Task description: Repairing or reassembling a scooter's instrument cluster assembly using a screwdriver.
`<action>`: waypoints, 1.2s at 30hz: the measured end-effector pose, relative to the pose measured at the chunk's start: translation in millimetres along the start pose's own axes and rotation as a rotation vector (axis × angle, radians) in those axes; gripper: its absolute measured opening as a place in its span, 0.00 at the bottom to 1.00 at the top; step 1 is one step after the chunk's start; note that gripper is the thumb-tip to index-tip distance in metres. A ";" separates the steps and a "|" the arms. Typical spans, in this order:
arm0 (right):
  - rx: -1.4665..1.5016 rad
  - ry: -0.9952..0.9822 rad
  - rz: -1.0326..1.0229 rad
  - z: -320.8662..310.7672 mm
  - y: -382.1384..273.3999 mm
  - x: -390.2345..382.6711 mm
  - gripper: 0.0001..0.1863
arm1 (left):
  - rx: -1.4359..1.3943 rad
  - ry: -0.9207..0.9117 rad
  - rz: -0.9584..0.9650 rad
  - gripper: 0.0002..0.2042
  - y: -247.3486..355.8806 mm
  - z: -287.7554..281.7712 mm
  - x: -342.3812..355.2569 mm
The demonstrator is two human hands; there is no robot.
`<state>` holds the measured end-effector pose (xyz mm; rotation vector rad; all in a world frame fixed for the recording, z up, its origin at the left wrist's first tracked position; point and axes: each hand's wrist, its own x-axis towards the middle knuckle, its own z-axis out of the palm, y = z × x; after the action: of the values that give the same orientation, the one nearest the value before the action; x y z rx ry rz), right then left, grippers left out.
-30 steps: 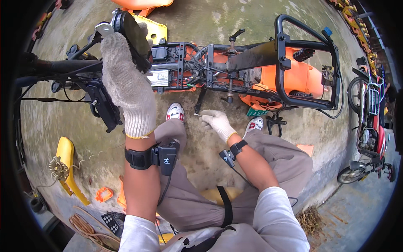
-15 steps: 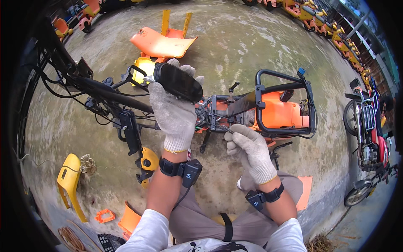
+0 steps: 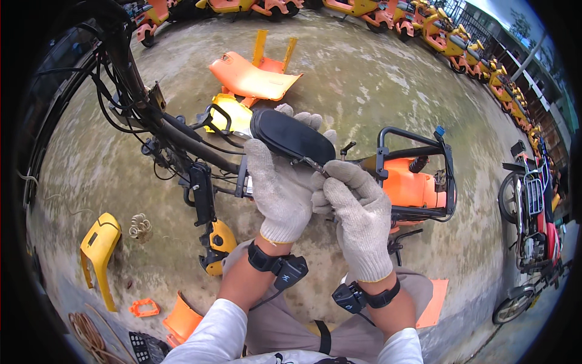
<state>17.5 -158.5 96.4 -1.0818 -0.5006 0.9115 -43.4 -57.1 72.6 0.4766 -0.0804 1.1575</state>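
A black, oblong part with rounded ends (image 3: 292, 133) rests in the gloved palm of my left hand (image 3: 282, 188), whose fingers curl round its far side and thumb lies by its left end. Its exact kind is unclear. My right hand (image 3: 357, 203), gloved too, pinches a thin metal piece (image 3: 315, 166) against the part's near right edge; the fingertips hide the rest of it. Both hands are over the stripped scooter frame (image 3: 188, 141), and hide its middle. Past the right hand is the frame's black tubular rear rack (image 3: 418, 145) around an orange body piece (image 3: 412, 185).
Orange and yellow body panels (image 3: 254, 79) lie on the concrete beyond the frame. A yellow cover (image 3: 100, 242), an orange ring-shaped piece (image 3: 144, 307) and a black basket (image 3: 145, 347) are at left. A red motorcycle (image 3: 536, 206) stands at right, parked scooters (image 3: 448, 39) along the back.
My right hand has moved up from the frame to the black part, bringing the thin piece against its edge. My left hand has shifted right and tilted the part. The view has shifted slightly.
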 end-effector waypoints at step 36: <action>-0.390 0.079 -0.276 13.0 13.5 -2.7 0.13 | -0.029 0.010 0.034 0.35 3.8 2.1 -0.5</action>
<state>1.2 -151.5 89.8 -1.3549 -0.7618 0.5363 -46.7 -57.1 75.6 0.4448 -0.0966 1.1901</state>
